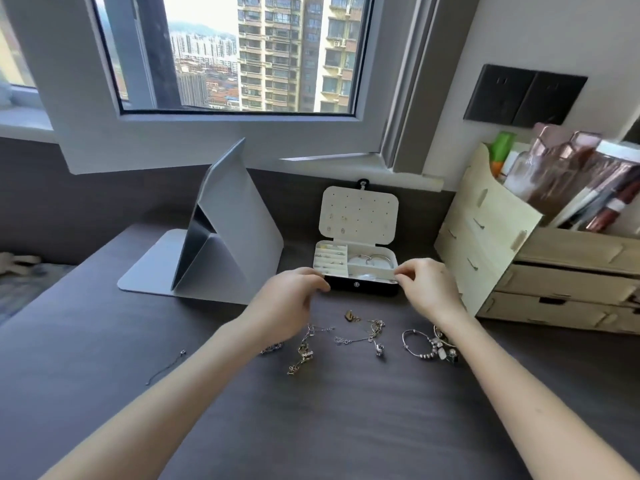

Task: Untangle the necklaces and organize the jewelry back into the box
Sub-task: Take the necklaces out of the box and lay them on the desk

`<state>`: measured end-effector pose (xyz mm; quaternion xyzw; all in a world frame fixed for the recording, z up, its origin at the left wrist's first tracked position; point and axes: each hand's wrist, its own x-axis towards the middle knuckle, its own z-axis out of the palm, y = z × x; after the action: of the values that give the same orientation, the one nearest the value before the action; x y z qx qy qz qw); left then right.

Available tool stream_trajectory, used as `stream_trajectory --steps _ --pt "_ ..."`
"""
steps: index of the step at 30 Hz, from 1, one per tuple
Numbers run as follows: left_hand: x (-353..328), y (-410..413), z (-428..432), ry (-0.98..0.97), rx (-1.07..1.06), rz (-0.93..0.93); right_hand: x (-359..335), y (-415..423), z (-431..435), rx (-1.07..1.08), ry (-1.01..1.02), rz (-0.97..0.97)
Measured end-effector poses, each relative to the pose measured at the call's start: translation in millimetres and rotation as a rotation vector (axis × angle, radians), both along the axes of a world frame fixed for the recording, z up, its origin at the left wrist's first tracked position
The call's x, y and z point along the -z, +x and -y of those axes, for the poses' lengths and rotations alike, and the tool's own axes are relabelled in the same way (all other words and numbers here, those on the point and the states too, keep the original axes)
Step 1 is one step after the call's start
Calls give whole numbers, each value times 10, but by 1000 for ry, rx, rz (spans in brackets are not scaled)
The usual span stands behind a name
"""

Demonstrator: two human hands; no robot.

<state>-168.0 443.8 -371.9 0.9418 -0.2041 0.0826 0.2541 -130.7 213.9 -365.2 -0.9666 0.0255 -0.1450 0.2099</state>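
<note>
The jewelry box (360, 289) stands open at the back of the dark table, with silver bangles (372, 259) in its right compartment and small pieces in its left slots. My left hand (294, 297) curls its fingers at the box's front left corner. At the front right corner my right hand (427, 287) pinches thumb against forefinger. A very thin chain seems stretched between them, barely visible. In front of the box lie a tangled gold and silver necklace (301, 351), a silver chain with a pendant (374, 334), a beaded bracelet (431, 344) and a small gold charm (351, 316).
A grey folio stand (221, 237) is propped left of the box. A pale wooden drawer organizer (519, 271) filled with cosmetics stands close on the right. A loose thin chain (166, 367) lies at the left of the table (311, 427). A window is behind.
</note>
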Motion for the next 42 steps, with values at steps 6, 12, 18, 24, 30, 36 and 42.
stream_trajectory --steps 6,12,18,24,30,36,42 --pt "43 376 397 183 79 32 -100 415 98 -104 -227 -114" --pt "101 641 598 99 74 30 -265 632 48 -356 -359 -397" --pt "221 759 621 -69 35 -57 -287 794 -55 -421 -538 -526" --pt "264 774 630 -134 -17 -46 -243 827 -130 -443 -635 -522" --pt "277 767 648 -134 -48 -60 -160 805 -56 -422 -660 -458" --pt "212 731 661 -234 -73 -127 -84 669 120 -391 -355 -344" --pt "-23 658 789 -581 -5 -334 -351 432 204 -423 283 -280"
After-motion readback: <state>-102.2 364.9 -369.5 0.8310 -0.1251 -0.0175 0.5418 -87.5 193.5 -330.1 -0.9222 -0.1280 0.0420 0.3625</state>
